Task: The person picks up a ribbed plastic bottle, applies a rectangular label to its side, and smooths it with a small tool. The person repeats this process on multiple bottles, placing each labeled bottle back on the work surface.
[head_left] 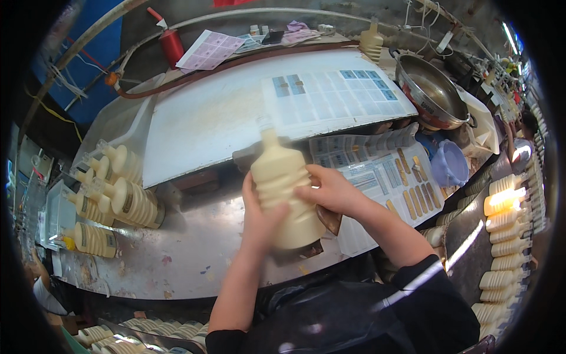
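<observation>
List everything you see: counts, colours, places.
Held bottle: 1, cream, centre front
Other bottles: many, cream, left, back, right
Board: 1, white, centre back
Table: 1, grey, under board
Printed sheets: several, white, pink, board, table's right, back
Strips: about twelve, gold, right sheets
Pan: 1, red-sided, right of board
Basin: 1, purple, right of sheets
Canister: 1, red, back left
Wedge: 1, brown, beside bottle
Left hand: 1, bare, bottle's left
Right hand: 1, bare, bottle's right

Leftward of left hand (pixel 259 215), open passage over bare metal tabletop (pixel 197 256), as far as clustered cream bottles (pixel 128 200). Between left hand and right hand (pixel 331 192), occupied by held bottle (pixel 282 177). Ahead, at table level, obstructed by raised white board (pixel 203 118); above it, open air. Far right, blocked by wide pot (pixel 423 105) and purple bucket (pixel 448 169).
</observation>
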Demonstrator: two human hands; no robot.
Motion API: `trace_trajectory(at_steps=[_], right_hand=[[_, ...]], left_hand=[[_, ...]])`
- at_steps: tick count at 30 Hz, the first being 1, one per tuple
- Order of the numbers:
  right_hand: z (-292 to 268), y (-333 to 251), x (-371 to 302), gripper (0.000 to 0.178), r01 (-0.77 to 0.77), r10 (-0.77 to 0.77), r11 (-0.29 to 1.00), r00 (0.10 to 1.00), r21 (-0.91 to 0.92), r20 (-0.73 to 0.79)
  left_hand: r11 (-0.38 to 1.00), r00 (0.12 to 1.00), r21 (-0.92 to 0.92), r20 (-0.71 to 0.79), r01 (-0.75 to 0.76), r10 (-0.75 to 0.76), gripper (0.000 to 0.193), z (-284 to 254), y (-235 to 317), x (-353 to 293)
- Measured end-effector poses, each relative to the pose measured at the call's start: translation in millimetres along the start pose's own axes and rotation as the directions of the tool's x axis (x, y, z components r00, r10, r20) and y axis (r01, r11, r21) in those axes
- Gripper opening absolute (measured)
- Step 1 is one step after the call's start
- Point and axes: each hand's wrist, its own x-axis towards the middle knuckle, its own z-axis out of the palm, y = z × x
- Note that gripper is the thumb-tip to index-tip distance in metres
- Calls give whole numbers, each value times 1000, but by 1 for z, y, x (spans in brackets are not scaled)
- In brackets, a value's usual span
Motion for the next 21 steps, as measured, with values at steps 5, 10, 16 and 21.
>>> trace_trajectory(at_steps=[5,10,16,21], right_hand=[[16,1,-2,62,-53,57,985,998,167,-19],[22,24,-28,57,5,18,972,995,236,-93],[-17,91,-97,25,103,-232,903,934,-418,-270],[-46,125,-129,22,-66,-255,785,872,-616,-417]], left_hand=[[975,997,221,-52,-40,53,114,3,0,-3],[920,990,393,-131,-2,58,116,6,6,-8],[934,980,355,-171,-35,101,109,18,1,-21],[865,969,491,-145,-104,199,100,19,-11,-37]])
